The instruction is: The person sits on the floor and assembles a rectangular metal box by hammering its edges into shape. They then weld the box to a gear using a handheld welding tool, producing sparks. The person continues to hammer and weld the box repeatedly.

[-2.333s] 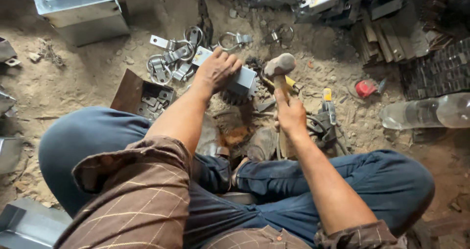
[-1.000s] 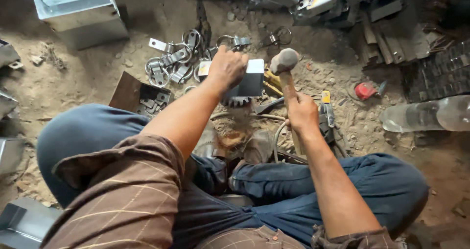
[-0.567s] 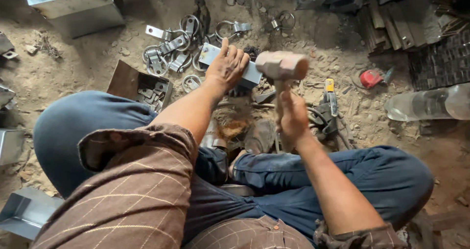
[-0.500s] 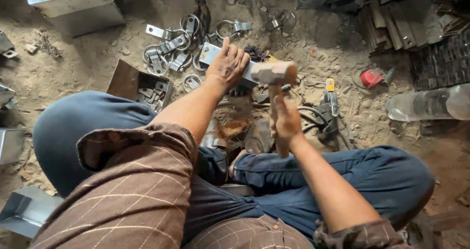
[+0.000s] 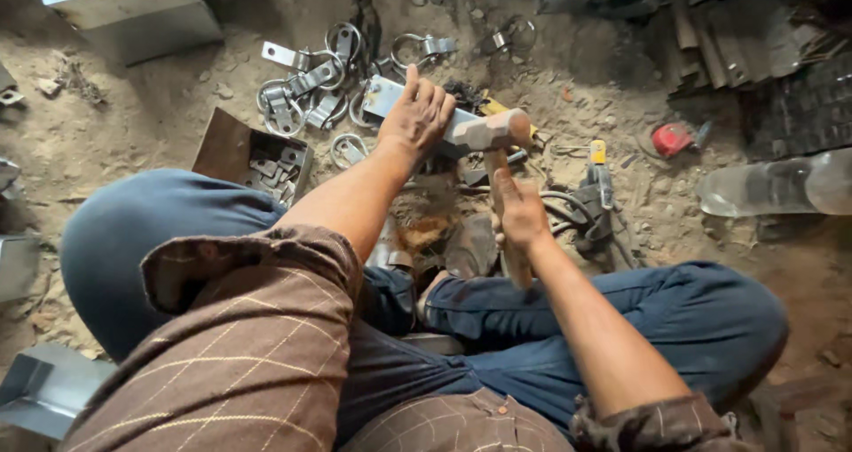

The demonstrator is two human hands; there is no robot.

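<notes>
I sit cross-legged on a dirt floor. My left hand presses down on a flat grey metal piece lying on the ground in front of me. My right hand grips the wooden handle of a hammer. The hammer's head is down, right beside the fingers of my left hand, on or just above the metal piece. A pile of bent metal clamps and rings lies just left of and behind the left hand.
A rusty open box of small metal parts sits by my left knee. A grey sheet-metal box stands far left. A clear plastic bottle lies at right, near a red object. Tools and cables lie right of the hammer.
The hammer was raised a second ago and has swung down onto the metal piece beside my left hand. My left hand has stayed pressed on the piece.
</notes>
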